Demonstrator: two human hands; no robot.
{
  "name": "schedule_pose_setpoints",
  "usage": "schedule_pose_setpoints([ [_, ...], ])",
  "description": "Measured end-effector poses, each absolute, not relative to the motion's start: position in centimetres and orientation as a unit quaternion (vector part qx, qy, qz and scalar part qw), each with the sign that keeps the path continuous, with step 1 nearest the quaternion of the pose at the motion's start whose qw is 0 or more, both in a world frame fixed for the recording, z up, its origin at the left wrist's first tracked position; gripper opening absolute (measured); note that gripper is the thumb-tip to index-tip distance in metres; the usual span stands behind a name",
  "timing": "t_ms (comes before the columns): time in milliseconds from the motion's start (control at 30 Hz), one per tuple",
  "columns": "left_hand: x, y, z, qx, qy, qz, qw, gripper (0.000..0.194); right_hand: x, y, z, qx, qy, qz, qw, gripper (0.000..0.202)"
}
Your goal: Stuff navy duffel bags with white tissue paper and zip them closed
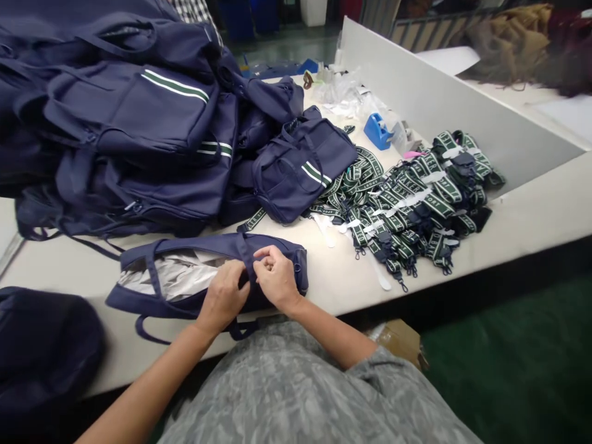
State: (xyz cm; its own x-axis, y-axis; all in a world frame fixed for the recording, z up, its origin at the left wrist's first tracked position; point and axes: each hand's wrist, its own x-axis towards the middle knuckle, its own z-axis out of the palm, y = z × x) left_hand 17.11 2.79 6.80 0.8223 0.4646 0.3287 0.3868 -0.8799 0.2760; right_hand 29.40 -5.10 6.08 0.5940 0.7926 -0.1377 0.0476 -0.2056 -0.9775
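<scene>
A navy duffel-style bag (134, 300) lies on its base in front of me, its long top opening gaping at the left. Crumpled whitish paper (178, 273) fills the inside. My left hand (225, 295) is closed at the near edge of the opening, beside a carrying handle (244, 248); its fingertips are partly hidden. Just right of that handle, my right hand (277, 279) is closed with thumb and forefinger curled together over the bag's top. Whatever small part sits between those fingers is too hard to make out. Another handle loop hangs on the near side.
Navy bags with green-and-white stripes (176, 85) are piled at the back left. Patterned green straps (416, 203) with metal clips lie heaped on the right. A blue tape dispenser (378, 131) stands before a white partition (444, 98). A dark bag (44, 345) rests at the left front.
</scene>
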Motion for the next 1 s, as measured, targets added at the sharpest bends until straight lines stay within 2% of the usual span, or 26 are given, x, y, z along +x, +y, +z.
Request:
schedule_pose_setpoints([
  [233, 19.0, 3.1, 6.1, 0.936, 0.242, 0.220, 0.132, 0.013, 31.0, -5.5, 6.3, -0.678, -0.337, 0.327, 0.565, 0.017],
  [333, 19.5, 3.1, 6.7, 0.921, 0.267, 0.225, 0.173, 0.017, 32.3, -6.2, 5.3, -0.642, -0.318, 0.339, 0.610, 0.020],
  [400, 19.7, 3.1, 6.8, 0.915, 0.280, 0.225, 0.184, 0.019, 33.2, -7.0, 4.2, -0.651, -0.326, 0.292, 0.620, 0.017],
  [467, 19.7, 2.9, 6.9, 0.915, 0.286, 0.219, 0.180, 0.020, 33.6, -7.9, 3.1, -0.670, -0.381, 0.235, 0.591, 0.013],
  [500, 19.6, 2.8, 6.9, 0.916, 0.289, 0.216, 0.175, 0.020, 33.6, -8.3, 2.7, -0.675, -0.415, 0.217, 0.569, 0.017],
  [567, 19.5, 2.8, 7.1, 0.913, 0.299, 0.212, 0.178, 0.022, 33.1, -8.9, 2.0, -0.680, -0.470, 0.197, 0.528, 0.038],
  [667, 19.3, 3.1, 7.8, 0.889, 0.327, 0.202, 0.248, 0.026, 31.7, -9.0, 1.5, -0.702, -0.508, 0.151, 0.476, 0.061],
  [800, 19.1, 4.3, 9.6, 0.825, 0.398, 0.190, 0.353, 0.031, 30.3, -8.3, 1.1, -0.716, -0.520, 0.129, 0.447, 0.048],
  [900, 19.1, 4.6, 10.5, 0.870, 0.345, 0.144, 0.320, 0.026, 30.5, -7.8, 1.1, -0.725, -0.509, 0.141, 0.442, 0.038],
  [1000, 19.3, 4.2, 10.1, 0.913, 0.308, 0.082, 0.255, 0.014, 31.0, -7.6, 1.1, -0.723, -0.506, 0.156, 0.445, 0.037],
])
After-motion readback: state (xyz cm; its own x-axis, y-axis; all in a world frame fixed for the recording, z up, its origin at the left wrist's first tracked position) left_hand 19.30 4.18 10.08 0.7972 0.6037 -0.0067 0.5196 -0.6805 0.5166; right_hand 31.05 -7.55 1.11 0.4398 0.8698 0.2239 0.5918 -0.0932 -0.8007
